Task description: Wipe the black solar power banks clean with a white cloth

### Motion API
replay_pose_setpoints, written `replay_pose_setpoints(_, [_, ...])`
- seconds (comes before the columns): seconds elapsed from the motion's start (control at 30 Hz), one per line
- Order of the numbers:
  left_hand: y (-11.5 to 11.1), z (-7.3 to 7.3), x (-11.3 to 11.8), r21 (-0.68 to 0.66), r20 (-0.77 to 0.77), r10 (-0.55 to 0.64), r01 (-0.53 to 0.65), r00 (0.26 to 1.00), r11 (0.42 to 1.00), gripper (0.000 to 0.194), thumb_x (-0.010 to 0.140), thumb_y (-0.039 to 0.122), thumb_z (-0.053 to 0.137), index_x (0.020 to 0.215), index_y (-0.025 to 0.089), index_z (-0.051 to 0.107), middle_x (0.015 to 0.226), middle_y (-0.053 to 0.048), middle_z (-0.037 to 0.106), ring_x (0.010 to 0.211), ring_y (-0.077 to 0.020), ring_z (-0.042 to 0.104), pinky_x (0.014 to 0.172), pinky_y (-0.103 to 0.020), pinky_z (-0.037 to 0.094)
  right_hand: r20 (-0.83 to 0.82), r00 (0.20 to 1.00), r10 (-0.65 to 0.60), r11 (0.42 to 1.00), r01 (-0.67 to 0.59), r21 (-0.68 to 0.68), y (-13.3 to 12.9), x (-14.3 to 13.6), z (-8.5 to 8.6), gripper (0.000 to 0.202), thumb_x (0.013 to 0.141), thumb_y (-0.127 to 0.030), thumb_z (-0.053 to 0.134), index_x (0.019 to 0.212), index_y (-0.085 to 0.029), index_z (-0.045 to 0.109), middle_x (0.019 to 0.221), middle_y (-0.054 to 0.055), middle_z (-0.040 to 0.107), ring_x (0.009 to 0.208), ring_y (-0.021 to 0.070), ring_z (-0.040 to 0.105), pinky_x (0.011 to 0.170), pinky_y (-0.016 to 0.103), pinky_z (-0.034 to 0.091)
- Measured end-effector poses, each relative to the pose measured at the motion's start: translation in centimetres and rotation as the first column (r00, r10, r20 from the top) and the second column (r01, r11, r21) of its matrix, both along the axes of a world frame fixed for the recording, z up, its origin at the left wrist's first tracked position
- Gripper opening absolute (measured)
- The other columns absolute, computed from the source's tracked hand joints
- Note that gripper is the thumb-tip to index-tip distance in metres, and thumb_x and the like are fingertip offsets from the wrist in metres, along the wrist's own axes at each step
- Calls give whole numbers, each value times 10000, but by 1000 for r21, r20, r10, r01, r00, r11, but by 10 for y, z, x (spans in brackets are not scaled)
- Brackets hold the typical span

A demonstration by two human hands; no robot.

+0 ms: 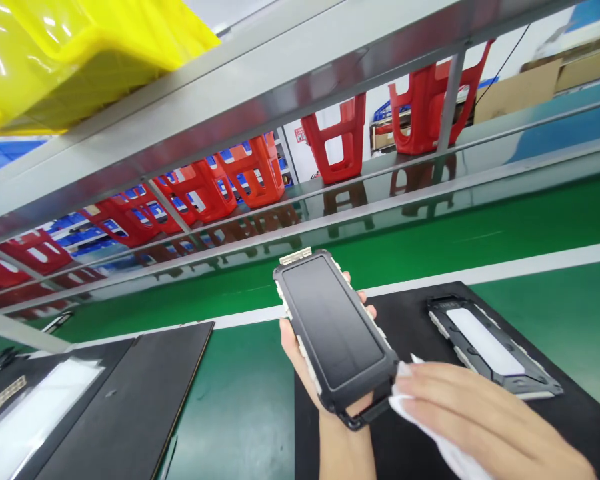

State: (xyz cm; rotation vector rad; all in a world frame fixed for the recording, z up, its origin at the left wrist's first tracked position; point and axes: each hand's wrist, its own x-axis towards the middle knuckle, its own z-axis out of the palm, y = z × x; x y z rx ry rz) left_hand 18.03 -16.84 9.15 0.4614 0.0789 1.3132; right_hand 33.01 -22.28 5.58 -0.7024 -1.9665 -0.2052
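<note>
My left hand point(299, 360) is wrapped around a solar power bank point(333, 320) from beneath, thumb along one long edge and fingertips showing at the other. Its dark glossy panel faces up, framed by a black case with cream side pieces and a loop at the near end. Bunched in my right hand point(480, 410) is a white cloth point(447, 450), which meets the case's near right corner. Beyond that hand, a similar power bank point(485, 340) with a white strip along its middle lies on a black mat point(395, 307).
On the left are a dark board point(145, 393) and white sheets point(40, 417). A metal shelf beam point(280, 73) crosses overhead, bearing a yellow bin point(90, 60). Red stools point(340, 143) stand upside down on the surface beyond the green conveyor belt point(520, 213).
</note>
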Motion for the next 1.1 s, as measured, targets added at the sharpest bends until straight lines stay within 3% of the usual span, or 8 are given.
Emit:
replay_pose_setpoints(0.13, [1,-3,1,164,46,-85,76,995,983,716,787,639,375,1222,102,564,1003,-111,679,882,-183,647,721,-247,554,-190,975,-116,991,102,-83,-1,0,1,393,785,30,488,1088,-175,630,1152,42,617,1086,171,570,984,246,464])
replay_pose_setpoints(0.33, [-5,5,4,174,42,-53,45,998,984,685,806,618,374,1207,101,578,1004,-98,684,947,-179,642,814,-239,535,85,994,72,997,-74,27,6,0,9,343,812,-44,497,1119,-142,613,1117,52,647,1117,201,555,1001,295,460])
replay_pose_setpoints(0.47, [-9,9,1,205,-25,-52,56,998,977,685,769,629,455,1234,136,559,1062,-89,676,958,-184,647,802,-242,543,-235,963,-129,989,106,-105,7,6,2,377,796,37,490,1069,-185,624,1085,51,625,1033,169,591,977,267,461])
replay_pose_setpoints(0.63, [-15,11,1,246,-82,83,-60,993,967,628,786,629,448,1183,169,606,1039,-75,690,968,-175,643,814,-242,540,30,995,99,994,-98,-46,3,8,4,373,796,-24,501,1133,-148,599,1162,75,616,1146,232,528,949,337,495])
replay_pose_setpoints(0.7, [-18,12,0,214,-110,109,-83,988,973,626,764,629,490,1183,179,607,1041,-71,691,957,-177,647,813,-249,541,59,993,105,994,-103,-38,4,7,5,359,801,-30,506,1130,-142,601,1144,73,625,1138,223,532,958,326,486])
replay_pose_setpoints(0.83, [-24,15,1,127,-104,73,-60,992,990,670,712,636,546,1219,200,578,1070,-67,683,933,-173,657,787,-240,544,-191,980,-48,998,38,-53,8,4,3,403,752,61,511,1073,-158,618,1077,56,612,1025,171,574,917,255,480])
replay_pose_setpoints(1.0, [-31,18,4,94,-82,137,-129,987,987,610,710,614,567,1179,226,610,1063,-44,690,924,-148,658,812,-219,534,0,999,49,997,-49,-56,3,2,4,378,793,12,498,1124,-148,584,1188,66,572,1095,203,533,968,303,443])
replay_pose_setpoints(1.1, [-35,12,0,79,-230,227,-214,946,974,618,669,657,589,1111,231,654,1044,-50,693,962,-207,647,846,-293,543,-129,992,1,989,-20,-149,7,4,5,291,817,-8,455,991,-198,592,987,42,632,915,178,607,813,276,511])
